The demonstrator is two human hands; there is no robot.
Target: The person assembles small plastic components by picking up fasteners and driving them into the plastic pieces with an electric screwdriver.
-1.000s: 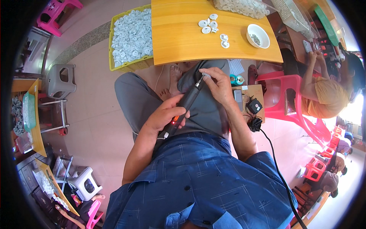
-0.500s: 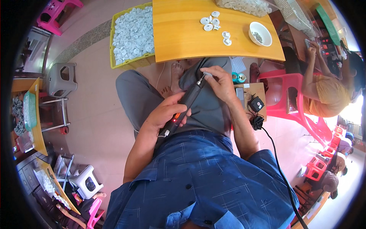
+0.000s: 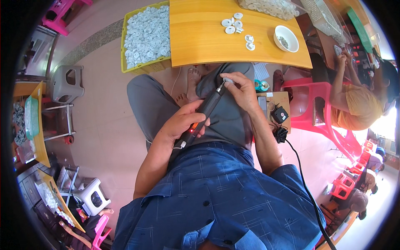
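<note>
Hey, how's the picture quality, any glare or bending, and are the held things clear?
Head view: glare washes out the far right; the rim is dark, and the near edge of the yellow table bows; the black tool in the left hand looks fairly sharp, but the pale part in the right hand is too small to make out.

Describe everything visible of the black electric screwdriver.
The black electric screwdriver is long, plastic-looking, with an orange button, a lit red light and a metal tip. The left hand grips its body, slanted above gray trousers, tip pointing forward and right. A white plug sits at its rear; the tip is at a small pale piece held by the right hand.
</note>
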